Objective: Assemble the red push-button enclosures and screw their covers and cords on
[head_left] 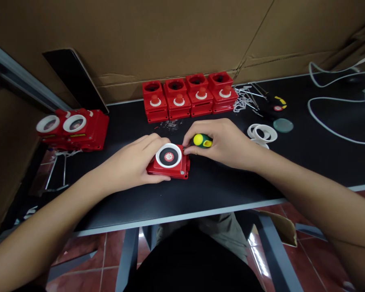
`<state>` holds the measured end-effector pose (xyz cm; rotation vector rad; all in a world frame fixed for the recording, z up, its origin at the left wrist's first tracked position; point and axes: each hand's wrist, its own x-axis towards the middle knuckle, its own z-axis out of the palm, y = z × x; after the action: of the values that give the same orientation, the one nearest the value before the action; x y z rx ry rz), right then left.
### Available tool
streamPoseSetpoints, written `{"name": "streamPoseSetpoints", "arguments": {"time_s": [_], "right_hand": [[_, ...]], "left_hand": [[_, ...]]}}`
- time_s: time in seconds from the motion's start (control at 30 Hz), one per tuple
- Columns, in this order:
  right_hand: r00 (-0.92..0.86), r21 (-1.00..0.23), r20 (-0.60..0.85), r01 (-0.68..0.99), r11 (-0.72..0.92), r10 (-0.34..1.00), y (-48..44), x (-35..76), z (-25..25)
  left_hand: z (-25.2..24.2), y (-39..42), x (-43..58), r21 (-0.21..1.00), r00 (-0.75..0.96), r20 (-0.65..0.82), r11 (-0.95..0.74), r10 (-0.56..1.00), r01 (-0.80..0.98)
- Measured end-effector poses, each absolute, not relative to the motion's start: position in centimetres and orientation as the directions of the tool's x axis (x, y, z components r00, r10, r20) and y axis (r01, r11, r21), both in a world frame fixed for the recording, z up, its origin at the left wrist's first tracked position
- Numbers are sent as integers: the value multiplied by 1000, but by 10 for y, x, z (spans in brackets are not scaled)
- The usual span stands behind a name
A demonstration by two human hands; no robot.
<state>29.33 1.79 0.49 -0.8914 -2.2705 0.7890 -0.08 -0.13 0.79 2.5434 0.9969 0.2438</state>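
Note:
A red box [176, 172] with a white ring [158, 163] and a dark round face bearing a red-and-white emblem [169, 157] lies on the black table. My left hand [140, 158] is closed around its left side, thumb along the near edge. A screw shows at the box's near right corner. My right hand [219, 142] grips a screwdriver with a green and yellow handle [202, 140] at the box's far right corner. The fingers hide most of the screwdriver's shaft, and its tip cannot be made out.
Several red boxes with round knobs [179, 99] stand in a row at the back. More red boxes [91, 129] are at the left, near a leaning dark panel [74, 77]. White rings [263, 133], a clear disc [282, 125], metal rods [247, 97] and a white cable [325, 127] lie right.

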Motion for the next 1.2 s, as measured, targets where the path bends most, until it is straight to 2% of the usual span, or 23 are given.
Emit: {"name": "streamPoseSetpoints", "arguments": {"time_s": [0.1, 0.2, 0.3, 0.37, 0.47, 0.57, 0.7, 0.8, 1.0, 1.2], "right_hand": [[-623, -693, 285, 391, 606, 728, 18, 298, 9], [-468, -740, 368, 375, 558, 804, 15, 301, 24], [-318, -869, 394, 177, 462, 863, 14, 297, 51], [-337, -919, 372, -3, 394, 865, 13, 288, 74], [-376, -921, 389, -154, 357, 841, 15, 270, 104], [-385, -915, 400, -226, 335, 832, 19, 253, 117], [-471, -930, 331, -309, 199, 818, 21, 239, 105], [-536, -912, 337, -390, 126, 774, 20, 237, 90], [-502, -836, 386, -546, 62, 774, 25, 238, 74], [-492, -850, 367, -522, 70, 790, 31, 232, 65]], "left_hand": [[8, -2, -1, 417, 728, 16, -667, 685, 618], [7, -1, -1, 408, 722, 5, -660, 692, 631], [5, 0, -4, 432, 739, 15, -671, 674, 603], [3, 2, -6, 458, 752, 49, -683, 658, 568], [3, 5, -9, 512, 756, 85, -679, 650, 526], [7, 8, -10, 553, 745, 84, -653, 662, 518], [14, 10, -10, 542, 739, 46, -638, 672, 547], [16, 13, -9, 546, 743, 27, -633, 669, 549], [16, 14, -7, 564, 725, 19, -606, 688, 561], [19, 14, -6, 565, 727, 11, -604, 687, 562]]}}
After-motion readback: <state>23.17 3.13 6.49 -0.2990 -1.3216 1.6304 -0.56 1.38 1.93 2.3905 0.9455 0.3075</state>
